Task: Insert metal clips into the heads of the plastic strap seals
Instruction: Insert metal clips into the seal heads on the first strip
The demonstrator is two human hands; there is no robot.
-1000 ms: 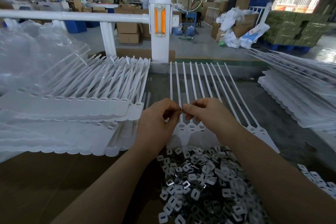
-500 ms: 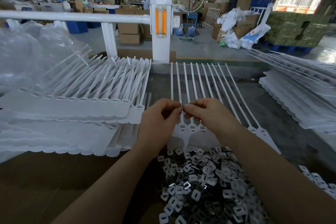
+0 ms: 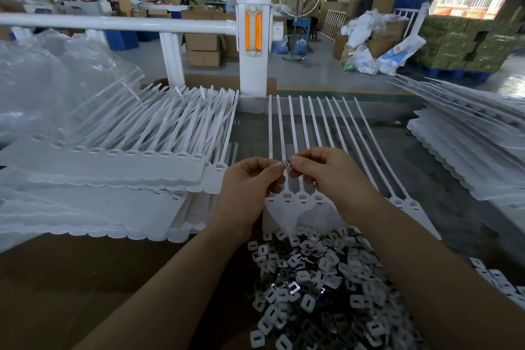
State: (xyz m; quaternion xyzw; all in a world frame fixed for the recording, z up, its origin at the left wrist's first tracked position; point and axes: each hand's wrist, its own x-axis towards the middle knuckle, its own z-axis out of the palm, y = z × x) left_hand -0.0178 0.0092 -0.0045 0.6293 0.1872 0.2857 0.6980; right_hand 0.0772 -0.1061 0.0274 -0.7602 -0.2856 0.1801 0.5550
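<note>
Since earlier: hands barely shifted. Left hand and right hand both pinch one metal clip at centre, above strap seals. Clip pile at 6 o'clock. No legible writing.

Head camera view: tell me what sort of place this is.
Most likely a factory or warehouse assembly floor. Stacked cardboard boxes and wrapped pallet loads stand on a concrete floor behind, and the bench holds sheets of white strap seals and a heap of metal clips.
</note>
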